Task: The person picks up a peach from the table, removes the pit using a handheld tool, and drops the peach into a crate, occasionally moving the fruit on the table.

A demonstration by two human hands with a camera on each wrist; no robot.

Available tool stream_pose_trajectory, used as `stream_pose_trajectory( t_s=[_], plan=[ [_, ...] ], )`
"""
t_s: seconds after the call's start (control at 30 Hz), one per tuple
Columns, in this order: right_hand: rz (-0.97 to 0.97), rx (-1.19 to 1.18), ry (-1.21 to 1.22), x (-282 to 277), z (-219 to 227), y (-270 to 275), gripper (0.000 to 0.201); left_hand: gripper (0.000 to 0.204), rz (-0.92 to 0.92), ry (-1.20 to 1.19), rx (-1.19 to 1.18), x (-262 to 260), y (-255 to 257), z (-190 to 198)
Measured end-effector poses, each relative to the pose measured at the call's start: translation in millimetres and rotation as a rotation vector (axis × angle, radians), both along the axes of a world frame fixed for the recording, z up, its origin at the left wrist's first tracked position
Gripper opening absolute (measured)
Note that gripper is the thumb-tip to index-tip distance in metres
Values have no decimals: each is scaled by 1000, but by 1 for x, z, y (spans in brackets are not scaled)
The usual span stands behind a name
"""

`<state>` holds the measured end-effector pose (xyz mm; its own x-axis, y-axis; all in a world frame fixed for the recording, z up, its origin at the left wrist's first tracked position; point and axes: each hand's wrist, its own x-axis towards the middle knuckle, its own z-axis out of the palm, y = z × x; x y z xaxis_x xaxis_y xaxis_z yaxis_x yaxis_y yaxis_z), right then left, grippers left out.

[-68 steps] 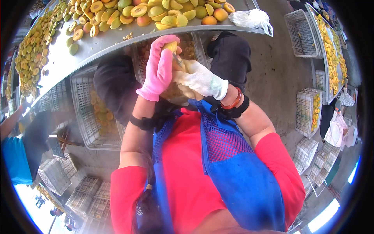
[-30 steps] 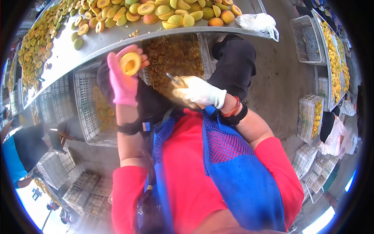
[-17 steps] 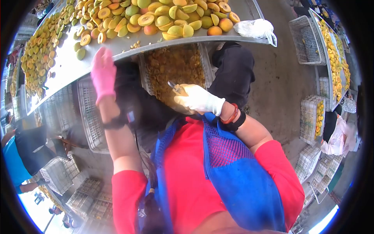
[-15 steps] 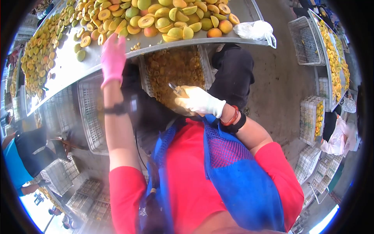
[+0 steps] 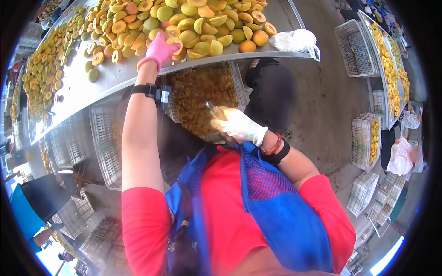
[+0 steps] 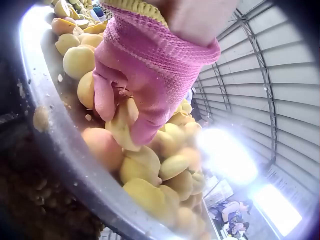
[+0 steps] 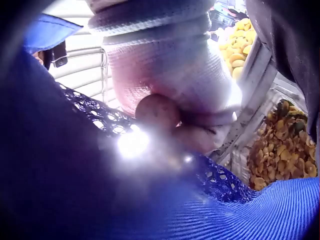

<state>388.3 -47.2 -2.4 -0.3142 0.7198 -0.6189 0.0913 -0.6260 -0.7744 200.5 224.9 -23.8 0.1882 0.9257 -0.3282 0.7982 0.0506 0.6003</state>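
Note:
In the head view my left hand (image 5: 161, 48), in a pink glove, reaches over the near edge of the metal table (image 5: 76, 69) into a pile of whole and halved peaches (image 5: 189, 25). The left wrist view shows its thumb and fingers curled round a yellow peach piece (image 6: 122, 125) on top of the pile. My right hand (image 5: 239, 125), white-gloved, stays low before the body. It grips a tool (image 5: 211, 106) with a short metal tip pointing toward the table. Most of the tool's handle is hidden in the fist; a rounded brown end (image 7: 157, 112) shows in the right wrist view.
Between the knees stands a crate (image 5: 235, 78) full of pits and scraps. Another white crate (image 5: 102, 138) is at the left leg. A knotted plastic bag (image 5: 294, 42) lies at the table's right corner. Another fruit table (image 5: 389, 73) is at far right; a person in blue (image 5: 25, 207) is at left.
My left hand parted from the right, carried a hollowed peach half leftward, appeared without it, then moved up and right onto the pile. The right hand kept the tool and stayed low.

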Motion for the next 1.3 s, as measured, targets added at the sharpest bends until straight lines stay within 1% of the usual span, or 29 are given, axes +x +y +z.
stream_pose_trajectory(
  t_s=[0.03,0.1,0.13,0.23,0.33,0.37,0.4,0.43,0.5,0.57,0.6,0.7,0.73,0.8,0.83,0.87,0.9,1.0,1.07,1.1,1.17,1.2,1.3],
  plan=[
    [-11,-26,-2,-1,-3,1,17,64,39,-104,-17,-1,-9,-1],
    [-102,21,114,-4,-1,4,19,61,118,-312,-50,-3,-27,-4],
    [-150,43,174,-6,2,6,20,57,120,-477,-93,-4,-43,2],
    [-216,166,112,-10,31,14,21,51,103,-848,-245,-6,-83,14],
    [-241,351,100,-19,18,20,13,46,166,-1133,-278,0,-126,30],
    [-253,416,105,-20,11,22,11,44,165,-1186,-289,2,-134,34],
    [-106,734,-131,-18,3,24,10,41,165,-1240,-301,3,-141,37],
    [-29,1048,-405,-16,-5,27,9,39,165,-1293,-312,5,-148,40],
    [48,1316,-616,-16,-12,30,13,36,141,-1269,-248,8,-162,44],
    [14,1105,-530,-17,-8,26,14,35,114,-1220,-175,13,-173,42],
    [-4,1000,-488,-19,-4,26,14,39,99,-1191,-73,16,-179,43],
    [-155,807,-326,-26,0,23,18,38,70,-1205,-53,18,-182,37],
    [-181,798,-292,-28,3,22,18,40,89,-1233,-60,23,-188,39],
    [-232,781,-222,-32,7,21,19,40,117,-1208,-23,29,-194,36],
    [-239,790,-229,-34,6,20,20,40,132,-1195,-4,31,-197,36],
    [-244,801,-238,-35,5,19,20,40,143,-1255,-17,33,-201,37],
    [-249,811,-247,-35,3,18,21,39,148,-1264,10,36,-202,36],
    [-192,702,-229,-32,-1,18,21,38,171,-1282,57,38,-206,28],
    [-214,796,-161,-33,-3,19,21,38,187,-1289,51,38,-205,28],
    [-228,842,-128,-33,-4,20,21,42,183,-1265,55,38,-205,25],
    [-222,822,-56,-35,-17,20,21,52,180,-1221,61,37,-204,20],
    [-217,811,-18,-36,-17,20,21,52,179,-1207,85,37,-205,19],
    [-154,482,171,-30,-7,18,15,53,177,-1179,128,38,-206,19]
  ],
)
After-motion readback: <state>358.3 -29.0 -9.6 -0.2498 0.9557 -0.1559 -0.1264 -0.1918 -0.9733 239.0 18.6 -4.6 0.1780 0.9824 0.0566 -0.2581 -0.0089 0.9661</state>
